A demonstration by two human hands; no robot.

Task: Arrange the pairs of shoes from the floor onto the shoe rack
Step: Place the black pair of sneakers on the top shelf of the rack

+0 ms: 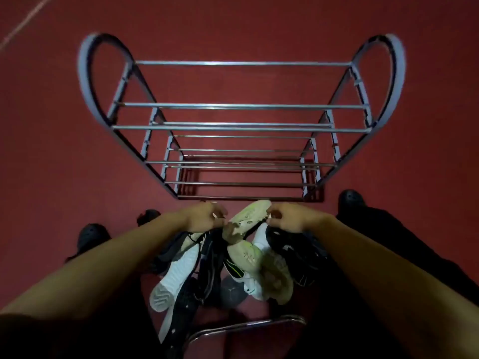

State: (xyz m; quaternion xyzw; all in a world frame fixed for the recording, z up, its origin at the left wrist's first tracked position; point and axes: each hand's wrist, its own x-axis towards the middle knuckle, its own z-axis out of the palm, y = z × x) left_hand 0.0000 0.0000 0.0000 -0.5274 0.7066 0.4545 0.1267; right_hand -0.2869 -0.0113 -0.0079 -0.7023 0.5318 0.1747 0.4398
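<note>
Nearest the camera, two bare forearms reaching down. Ahead, on the red floor [51, 151], a metal shoe rack [241, 107] with every visible bar bare: nothing placed yet, all pairs left to arrange. Below, a heap of shoes [233, 257] in front of the rack. Left hand [204, 217] curled on dark laces; right hand [287, 218] pinching a pale shoe [248, 216].

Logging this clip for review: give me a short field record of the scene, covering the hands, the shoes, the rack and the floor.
left hand: grips a bunch of dark shoes, one with a white sole
right hand: grips a bunch of shoes with pale greenish soles and dark ones
shoe rack: metal rails, several tiers, no shoes on it
floor: red
task state: no pair placed yet
</note>
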